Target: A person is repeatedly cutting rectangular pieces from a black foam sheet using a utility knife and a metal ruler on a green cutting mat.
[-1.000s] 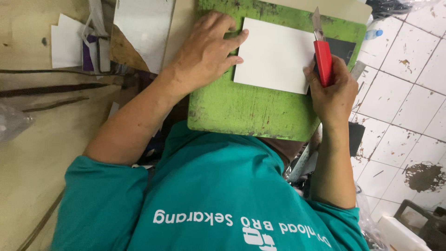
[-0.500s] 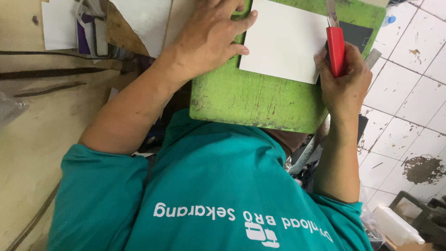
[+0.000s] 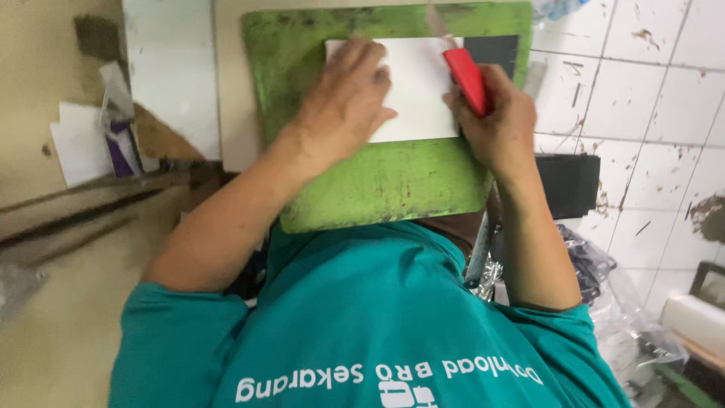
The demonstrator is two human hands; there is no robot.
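While a teal shirt [image 3: 362, 332] fills the near edge of the view, the person's two bare hands work apart on a scuffed green cutting board [image 3: 377, 189] just beyond it. The left hand [image 3: 343, 113] lies flat, fingers spread, pressing on a white sheet [image 3: 415, 91], apparently to keep it from sliding. The right hand [image 3: 498, 125], at the sheet's right edge, is closed around a red-handled utility knife [image 3: 464, 72] whose blade points away along that edge, seemingly placed for a straight cut. A dark panel [image 3: 495, 51] shows beyond the right hand. Left of the left hand, paper scraps [image 3: 79, 143] lie on the beige counter [image 3: 45, 45]; right of the right hand runs a white tiled surface [image 3: 642, 91].
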